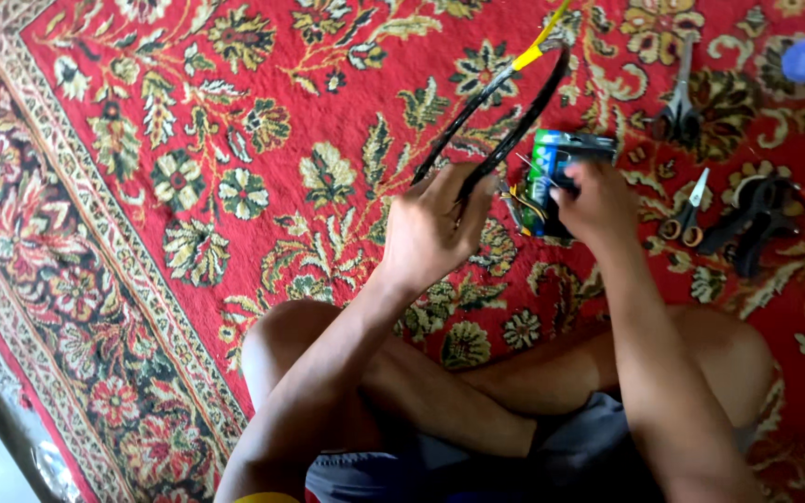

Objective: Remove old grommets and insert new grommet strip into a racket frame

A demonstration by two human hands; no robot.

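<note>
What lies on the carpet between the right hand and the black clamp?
In the head view, small scissors with orange handles lie between the right hand and the black clamp.

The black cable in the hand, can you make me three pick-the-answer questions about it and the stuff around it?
1. Where do the small scissors with pale handles lie?
A. On the red patterned carpet, right of the hands
B. On the person's knee
C. Inside the box

2. What colour is the tip of the looped black cable?
A. Pink
B. Yellow
C. White

3. What is the left hand doing?
A. Lying flat on the carpet
B. Holding scissors
C. Gripping the black cable

Answers:
1. A, they rest on the carpet beside black pliers.
2. B, a yellow end sticks out at the top.
3. C, its fingers close round the cable, while the right hand holds a small green and black box with wires.
</note>
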